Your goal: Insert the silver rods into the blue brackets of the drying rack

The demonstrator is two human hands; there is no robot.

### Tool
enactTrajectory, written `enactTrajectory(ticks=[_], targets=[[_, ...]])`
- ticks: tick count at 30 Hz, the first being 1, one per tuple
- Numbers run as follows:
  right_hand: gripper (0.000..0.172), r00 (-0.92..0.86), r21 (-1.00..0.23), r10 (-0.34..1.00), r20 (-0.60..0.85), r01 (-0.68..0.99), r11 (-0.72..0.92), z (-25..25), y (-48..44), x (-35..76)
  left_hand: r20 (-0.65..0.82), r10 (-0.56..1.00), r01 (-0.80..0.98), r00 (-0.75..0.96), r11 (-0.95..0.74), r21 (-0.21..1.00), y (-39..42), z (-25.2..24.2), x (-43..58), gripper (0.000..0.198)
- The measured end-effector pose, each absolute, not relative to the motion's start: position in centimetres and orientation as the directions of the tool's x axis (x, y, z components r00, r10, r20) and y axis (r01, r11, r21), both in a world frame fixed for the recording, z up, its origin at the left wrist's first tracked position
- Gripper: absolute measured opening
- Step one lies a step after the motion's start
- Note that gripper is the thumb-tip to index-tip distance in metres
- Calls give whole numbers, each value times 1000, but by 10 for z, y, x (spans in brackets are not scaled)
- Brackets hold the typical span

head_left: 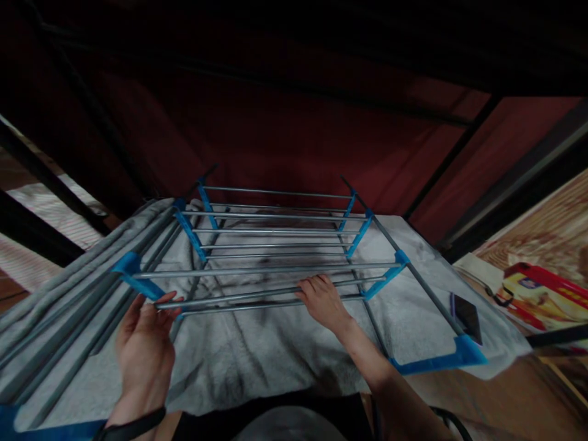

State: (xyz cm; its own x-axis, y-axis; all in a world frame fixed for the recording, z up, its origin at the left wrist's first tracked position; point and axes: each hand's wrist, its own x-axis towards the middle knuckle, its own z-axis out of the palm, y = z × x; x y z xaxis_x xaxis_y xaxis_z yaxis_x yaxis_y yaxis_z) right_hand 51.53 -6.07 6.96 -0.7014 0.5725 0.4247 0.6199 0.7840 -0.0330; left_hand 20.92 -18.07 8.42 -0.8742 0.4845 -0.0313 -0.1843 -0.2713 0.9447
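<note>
A rack frame of grey metal tubes and blue plastic connectors lies on a grey blanket [275,355] in front of me. My left hand [147,334] has its fingers closed around the left end of a metal tube [257,295], just below a blue connector [142,282]. Further right along that tube, my right hand [321,299] is wrapped over it from above. The tube's right end meets another blue connector [379,283]. Its left end is partly hidden by my left fingers, so I cannot tell whether it sits in the connector.
Several loose grey tubes [96,324] lie on the left of the blanket. A phone [466,315] rests on the right beside a blue end piece [441,358]. Further right is a red and yellow box [546,294]. Dark bars and a red curtain [285,141] stand behind.
</note>
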Motion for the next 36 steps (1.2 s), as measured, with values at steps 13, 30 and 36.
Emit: enactTrajectory(ticks=[13,30,36], targets=[[33,-861,-47,385,333,393,918,89,-90,401,-77,490,-253,-869,-305,918,-178,68,203,52],[25,-891,-26,451,58,450,893,104,-91,377,14,219,-68,-976,-360,930,-175,42,181,31],[28,-889,-21,455,54,455,890,105,-93,377,163,313,37,-935,-372,928,-152,37,147,48]])
